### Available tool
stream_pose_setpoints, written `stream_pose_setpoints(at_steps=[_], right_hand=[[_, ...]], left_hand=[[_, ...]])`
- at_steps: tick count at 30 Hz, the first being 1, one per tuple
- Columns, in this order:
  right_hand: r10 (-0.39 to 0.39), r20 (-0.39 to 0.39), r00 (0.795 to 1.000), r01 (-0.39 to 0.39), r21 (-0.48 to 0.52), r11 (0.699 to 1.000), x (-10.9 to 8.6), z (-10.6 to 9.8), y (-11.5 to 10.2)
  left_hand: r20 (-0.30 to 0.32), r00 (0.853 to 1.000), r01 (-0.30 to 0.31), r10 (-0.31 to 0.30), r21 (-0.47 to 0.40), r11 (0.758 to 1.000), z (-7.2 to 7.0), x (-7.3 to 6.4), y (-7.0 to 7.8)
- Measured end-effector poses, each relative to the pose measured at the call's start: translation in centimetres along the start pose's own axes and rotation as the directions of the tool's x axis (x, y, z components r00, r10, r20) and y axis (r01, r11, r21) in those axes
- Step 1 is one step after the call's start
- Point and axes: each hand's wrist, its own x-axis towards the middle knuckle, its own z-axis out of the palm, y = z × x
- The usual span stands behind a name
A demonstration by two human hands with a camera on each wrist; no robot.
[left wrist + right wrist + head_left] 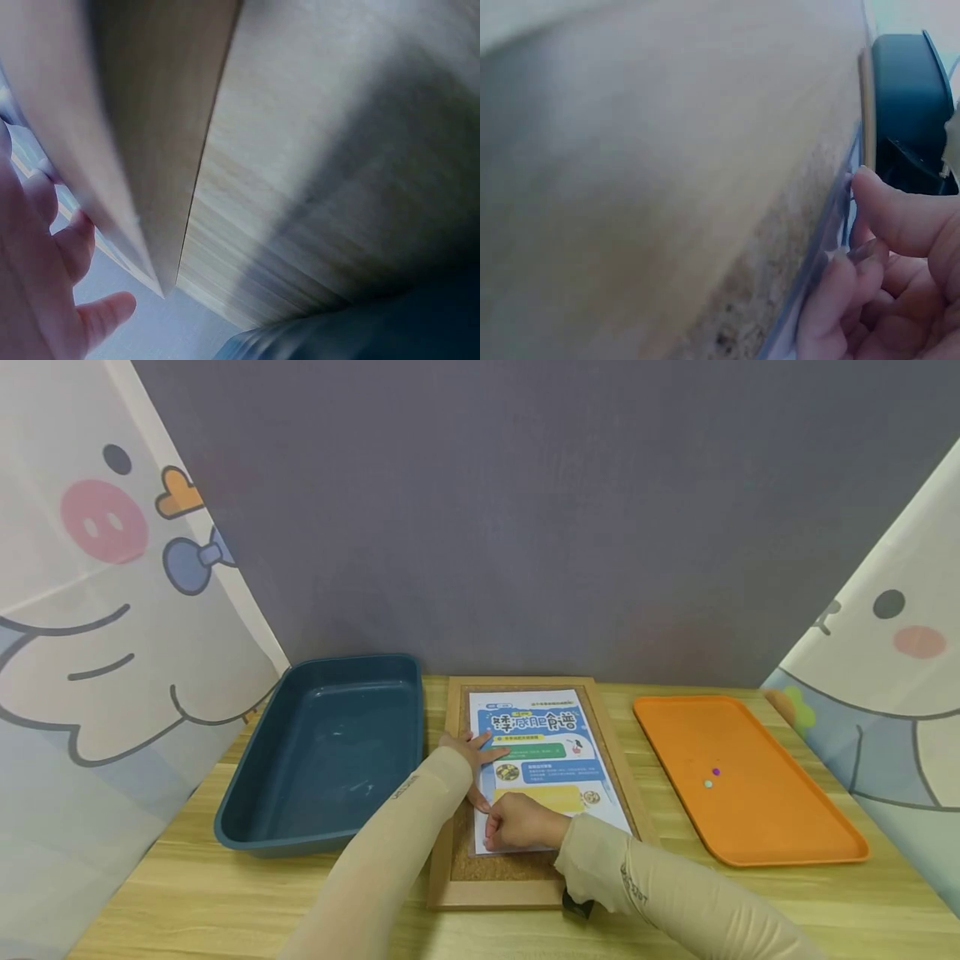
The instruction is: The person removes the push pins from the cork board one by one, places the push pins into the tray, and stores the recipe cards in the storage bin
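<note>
A printed sheet [557,700] with blue, green and yellow blocks lies on a wood-framed cork board [495,867]. My left hand [471,762] spreads its fingers over the sheet's left side, its thumb pointing toward my right hand. At the sheet's lower left corner, my right hand [517,822] has its fingers curled, with thumb and fingertips close together. In the right wrist view the fingers [829,304] meet the sheet's edge beside the cork. Whether anything small sits between them is hidden. The left wrist view shows left fingers beside the frame.
A deep dark-blue tray [255,839] stands left of the board. To the right lies a shallow orange tray [765,818], holding a small purple piece [716,772] and a pale mint piece [708,784]. A small black object [577,906] shows under the right forearm. A grey panel [525,527] rises behind.
</note>
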Motion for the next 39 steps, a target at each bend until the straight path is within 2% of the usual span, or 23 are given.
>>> stream_pose_setpoints(at_steps=[10, 22, 25, 28, 30, 32, 36, 39], right_hand=[[-0.003, -0.002, 1.0, 0.003, 0.062, 0.998, -0.2, -0.3, 0.0], [0.08, -0.004, 0.997, -0.079, 0.055, 0.995, -0.2, -0.8, 0.2], [0.099, -0.012, 0.995, -0.099, 0.055, 0.994, -0.4, -0.9, 0.1], [0.112, -0.021, 0.993, -0.111, 0.069, 0.991, -0.6, -1.1, 0.0], [0.122, -0.032, 0.992, -0.119, 0.082, 0.989, -0.8, -1.2, 0.0], [0.133, -0.04, 0.99, -0.129, 0.086, 0.988, -0.9, -1.3, 0.1], [0.15, -0.046, 0.988, -0.146, 0.08, 0.986, -1.0, -1.5, 0.3], [0.147, -0.048, 0.988, -0.144, 0.066, 0.987, -1.2, -1.7, 0.5]], left_hand=[[0.001, 1.0, -0.012, 0.012, -0.004, 1.0, 0.0, -0.1, -0.2], [-0.032, 0.999, -0.035, 0.034, -0.05, 0.998, 0.1, -0.4, -0.4], [-0.03, 0.999, -0.036, 0.034, -0.095, 0.995, 0.0, -0.5, -0.4], [-0.018, 0.999, -0.047, 0.044, -0.211, 0.976, -0.1, -0.5, -0.4], [-0.014, 0.998, -0.062, 0.061, -0.327, 0.943, 0.0, -0.4, -0.4], [-0.02, 0.996, -0.086, 0.086, -0.437, 0.895, 0.0, -0.1, -0.4], [-0.092, 0.986, -0.166, 0.139, -0.629, 0.76, 0.1, 0.7, -0.7], [-0.159, 0.978, -0.209, 0.136, -0.737, 0.643, 0.3, 1.2, -0.9]])
